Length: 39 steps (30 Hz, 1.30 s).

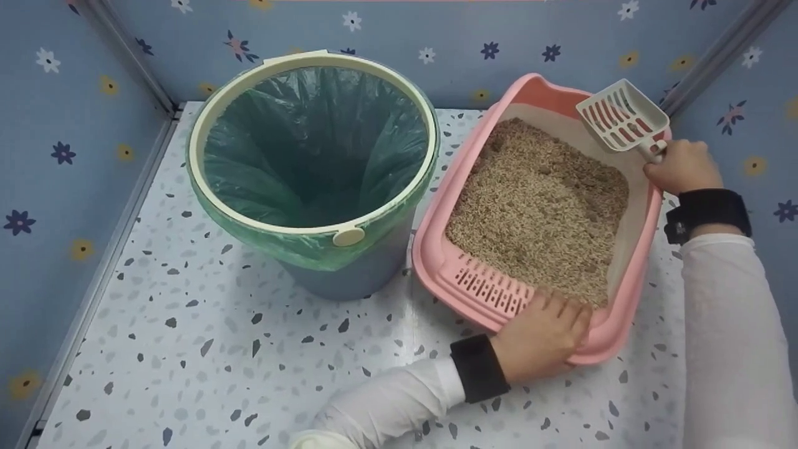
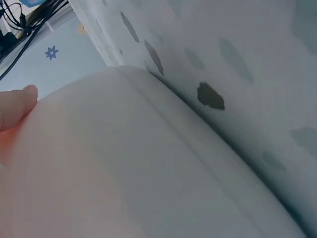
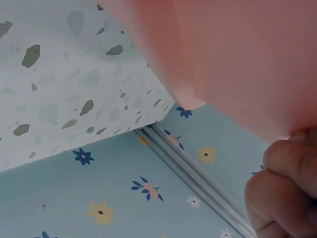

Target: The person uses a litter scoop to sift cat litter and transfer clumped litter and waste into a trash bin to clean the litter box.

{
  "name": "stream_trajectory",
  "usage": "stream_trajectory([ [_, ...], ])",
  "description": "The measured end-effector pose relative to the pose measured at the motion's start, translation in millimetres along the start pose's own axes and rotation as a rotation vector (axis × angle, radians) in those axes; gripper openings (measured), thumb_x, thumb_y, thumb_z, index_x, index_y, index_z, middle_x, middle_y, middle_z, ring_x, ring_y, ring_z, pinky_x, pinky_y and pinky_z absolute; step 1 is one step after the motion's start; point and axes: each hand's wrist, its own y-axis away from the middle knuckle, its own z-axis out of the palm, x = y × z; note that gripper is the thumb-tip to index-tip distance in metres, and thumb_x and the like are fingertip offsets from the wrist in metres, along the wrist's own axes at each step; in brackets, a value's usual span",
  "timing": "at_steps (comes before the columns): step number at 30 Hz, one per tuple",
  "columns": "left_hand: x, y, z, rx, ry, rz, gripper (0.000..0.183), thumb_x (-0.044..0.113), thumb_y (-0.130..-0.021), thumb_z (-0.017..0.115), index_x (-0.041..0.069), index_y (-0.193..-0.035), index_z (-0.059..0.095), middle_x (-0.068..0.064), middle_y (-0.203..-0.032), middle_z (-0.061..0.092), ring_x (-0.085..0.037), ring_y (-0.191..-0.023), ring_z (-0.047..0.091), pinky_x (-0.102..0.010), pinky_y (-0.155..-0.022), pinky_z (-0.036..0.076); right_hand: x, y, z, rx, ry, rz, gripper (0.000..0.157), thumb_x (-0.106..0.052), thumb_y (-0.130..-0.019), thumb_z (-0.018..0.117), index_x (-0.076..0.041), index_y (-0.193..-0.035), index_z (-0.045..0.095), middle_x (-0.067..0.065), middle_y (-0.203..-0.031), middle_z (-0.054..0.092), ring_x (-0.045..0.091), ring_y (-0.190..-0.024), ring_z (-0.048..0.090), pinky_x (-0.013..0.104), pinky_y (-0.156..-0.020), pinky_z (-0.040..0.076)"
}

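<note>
A pink litter box (image 1: 430, 240) stands on the right, with brown granular litter (image 1: 536, 206) spread over its bottom. At its near edge my left hand (image 1: 541, 333) grips the rim, fingers reaching over to the inside. In the left wrist view the thumb (image 2: 19, 106) lies against the box's outer wall (image 2: 129, 158). My right hand (image 1: 686, 167) holds a pale slotted litter scoop (image 1: 623, 118) by its handle, at the box's right rim. The scoop's head is over the far right corner. Curled right fingers (image 3: 282, 183) show beside the pink wall in the right wrist view.
Left of the box stands a grey-blue bin (image 1: 349, 280) with a cream ring (image 1: 198, 140) and a green bag (image 1: 249, 181) lining it. Both stand on a speckled white tabletop (image 1: 206, 374). Blue flowered panels (image 1: 455, 37) rise at the back and both sides.
</note>
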Motion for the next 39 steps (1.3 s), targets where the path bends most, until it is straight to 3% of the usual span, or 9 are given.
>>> stream_trajectory([
  [5, -1.2, -1.7, 3.4, 0.063, 0.005, 0.019, 0.085, 0.069, -0.087, 0.037, 0.005, -0.142, 0.039, -0.009, -0.133, 0.054, -0.023, -0.118, 0.054, -0.039, -0.102, 0.040, 3.5, -1.2, 0.3, -0.023, -0.017, -0.034, 0.029, -0.018, -0.083, 0.050, 0.011, -0.080, 0.055, 0.028, -0.073, 0.052, 0.038, -0.062, 0.048, 0.051, -0.056, 0.039],
  [12, 0.8, -2.6, 6.4, 0.180, -0.062, 0.035, 0.049, 0.035, -0.097, 0.041, 0.008, -0.137, 0.048, -0.006, -0.124, 0.062, -0.018, -0.106, 0.060, -0.032, -0.093, 0.046, 10.7, 3.9, 0.2, -0.033, -0.030, -0.018, 0.027, -0.020, -0.084, 0.047, 0.002, -0.069, 0.048, 0.020, -0.067, 0.047, 0.033, -0.058, 0.046, 0.038, -0.050, 0.034],
  [14, 0.2, -1.8, 5.8, 0.173, -0.056, 0.041, 0.050, 0.035, -0.097, 0.041, 0.007, -0.137, 0.047, -0.006, -0.125, 0.061, -0.018, -0.107, 0.059, -0.032, -0.094, 0.045, 11.7, 6.1, 0.6, -0.029, -0.038, -0.005, 0.027, -0.021, -0.084, 0.047, 0.002, -0.070, 0.046, 0.021, -0.069, 0.047, 0.033, -0.058, 0.046, 0.038, -0.050, 0.034],
  [21, -5.0, 1.9, 4.5, 0.123, 0.027, 0.071, 0.072, 0.058, -0.091, 0.043, 0.006, -0.141, 0.042, -0.009, -0.132, 0.056, -0.021, -0.117, 0.054, -0.034, -0.103, 0.039, 16.7, 14.3, 1.8, 0.002, -0.056, 0.018, 0.030, -0.024, -0.085, 0.048, 0.001, -0.068, 0.043, 0.024, -0.071, 0.048, 0.035, -0.059, 0.046, 0.038, -0.050, 0.033],
  [31, -16.1, 8.9, 2.1, 0.046, 0.131, 0.137, 0.075, 0.056, -0.088, 0.049, 0.008, -0.144, 0.036, -0.008, -0.140, 0.049, -0.022, -0.127, 0.046, -0.037, -0.111, 0.028, 28.1, 34.9, 0.6, 0.029, -0.084, 0.066, 0.035, -0.029, -0.088, 0.050, 0.002, -0.071, 0.045, 0.021, -0.066, 0.048, 0.032, -0.054, 0.046, 0.036, -0.044, 0.033],
  [39, -27.6, 13.0, 2.9, 0.026, 0.187, 0.186, 0.080, 0.058, -0.086, 0.052, 0.008, -0.145, 0.034, -0.007, -0.142, 0.047, -0.019, -0.131, 0.043, -0.034, -0.113, 0.024, 30.2, 46.8, -0.5, 0.071, -0.108, 0.111, 0.032, -0.026, -0.085, 0.050, 0.002, -0.070, 0.048, 0.019, -0.062, 0.049, 0.031, -0.050, 0.046, 0.036, -0.042, 0.034],
])
